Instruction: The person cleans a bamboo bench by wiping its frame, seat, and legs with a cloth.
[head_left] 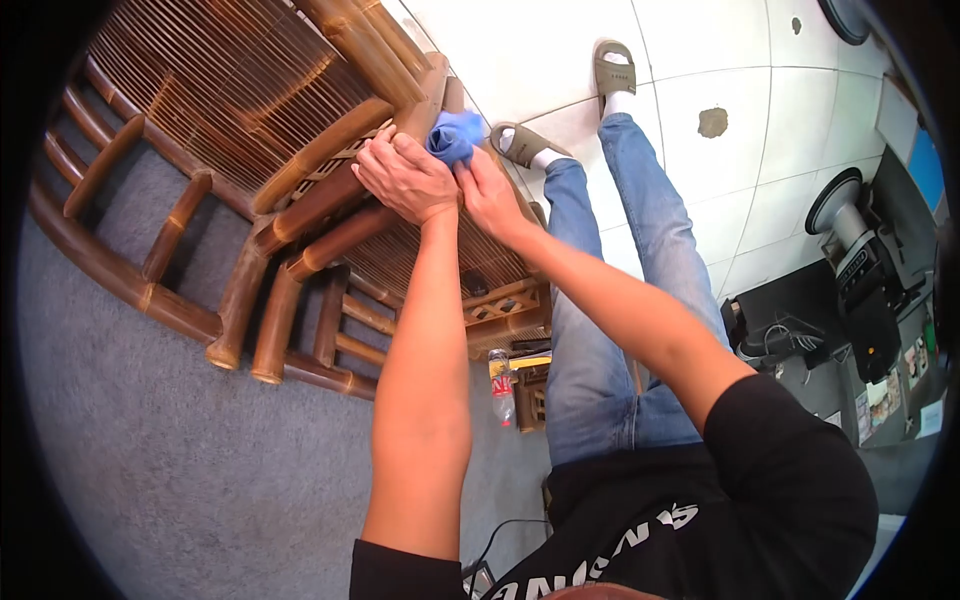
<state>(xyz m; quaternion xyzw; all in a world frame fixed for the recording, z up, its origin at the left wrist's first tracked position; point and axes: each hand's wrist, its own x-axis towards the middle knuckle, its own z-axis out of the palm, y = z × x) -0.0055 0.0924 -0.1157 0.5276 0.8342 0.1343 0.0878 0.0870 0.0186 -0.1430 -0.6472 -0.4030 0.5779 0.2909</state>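
A crumpled blue cloth [453, 138] is bunched at the fingers of my right hand [490, 195], which is closed on it. The cloth lies against the end of a brown bamboo chair's rail [432, 92], its upper edge blurred. Just left of it, my left hand [408, 178] bends its fingers over a dark rail of the bamboo chair [325, 212]; the undersides of these fingers are hidden. Both hands are close together, with the left thumb side near the cloth.
Slatted bamboo panels [225, 70] and legs [238, 310] stand on my left against a grey surface [200, 440]. A plastic bottle [501, 385] is below the chair. My slippered feet [615, 70] are on white floor tiles [700, 40]. At right stands a black device [862, 275] with cables [790, 335].
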